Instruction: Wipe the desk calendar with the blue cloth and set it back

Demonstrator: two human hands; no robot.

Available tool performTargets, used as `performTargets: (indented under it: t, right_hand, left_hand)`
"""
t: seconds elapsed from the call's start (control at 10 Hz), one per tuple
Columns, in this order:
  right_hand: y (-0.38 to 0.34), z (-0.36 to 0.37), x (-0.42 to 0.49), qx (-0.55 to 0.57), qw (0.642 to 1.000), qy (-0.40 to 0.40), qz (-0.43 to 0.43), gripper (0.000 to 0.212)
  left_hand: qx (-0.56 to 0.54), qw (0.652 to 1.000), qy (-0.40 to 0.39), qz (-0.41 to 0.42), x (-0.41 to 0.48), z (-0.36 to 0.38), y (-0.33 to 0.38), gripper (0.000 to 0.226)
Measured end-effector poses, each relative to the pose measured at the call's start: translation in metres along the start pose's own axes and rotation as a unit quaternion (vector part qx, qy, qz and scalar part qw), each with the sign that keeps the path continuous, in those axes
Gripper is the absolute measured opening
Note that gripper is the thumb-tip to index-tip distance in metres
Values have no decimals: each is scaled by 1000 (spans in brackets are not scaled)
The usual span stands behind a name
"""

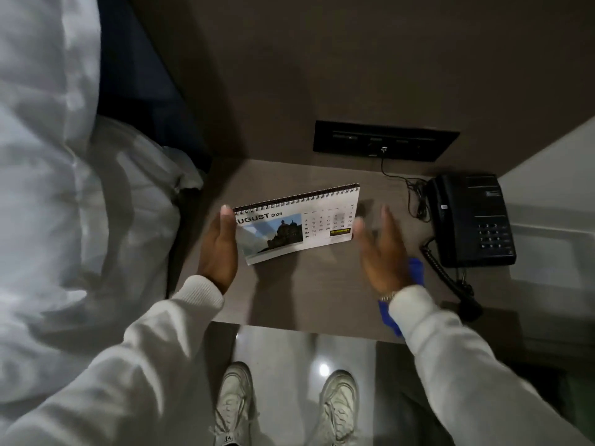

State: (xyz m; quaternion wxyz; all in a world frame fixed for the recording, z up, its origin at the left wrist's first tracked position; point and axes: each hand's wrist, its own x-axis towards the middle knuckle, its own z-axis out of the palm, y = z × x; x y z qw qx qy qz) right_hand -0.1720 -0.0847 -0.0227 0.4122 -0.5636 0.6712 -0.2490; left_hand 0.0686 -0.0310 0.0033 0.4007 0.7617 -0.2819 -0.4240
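The desk calendar (296, 225) is a white spiral-bound stand-up card showing August, with a building photo and a date grid. It sits tilted over the brown bedside table (309, 294). My left hand (219, 249) holds its left edge, fingers straight along the side and thumb hidden behind it. My right hand (381, 252) is blurred, fingers spread, just right of the calendar and apart from it. The blue cloth (416, 268) shows beside and below my right wrist, mostly hidden by the hand and sleeve; it seems to lie on the table.
A black telephone (473, 220) with a coiled cord stands at the table's right side. A black socket panel (383, 141) with a plugged cable is on the wall behind. White bedding (64, 188) fills the left. My white shoes (235, 403) stand on the glossy floor below.
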Motion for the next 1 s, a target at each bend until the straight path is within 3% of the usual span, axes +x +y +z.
performTargets:
  t: [0.1,0.2,0.5,0.6,0.7,0.8,0.9,1.0]
  right_hand:
    - [-33,14,22,156,987,48,4,68]
    - [-40,30,27,233,971,30,53,76]
    - [-62,47,44,314,946,73,47,45]
    - [-69,52,63,323,943,71,35,47]
    - [-66,59,82,307,949,70,25,55]
    - [-65,65,91,301,951,70,14,48]
    - [-63,69,99,290,954,73,18,54]
    - [-68,63,96,274,957,94,16,75]
  left_hand:
    - [-100,993,-57,-30,7,-2,1,62]
    - [-129,987,-86,-30,16,-1,1,62]
    - [-109,986,-117,-52,84,-16,31,73]
    - [-74,987,-138,-31,115,-17,49,81]
    - [-68,988,-135,-16,143,-12,61,65]
    - [-64,991,-119,-17,159,-10,62,67]
    - [-53,993,-105,-32,174,-11,52,82]
    - [-35,996,-86,-4,186,-17,47,103]
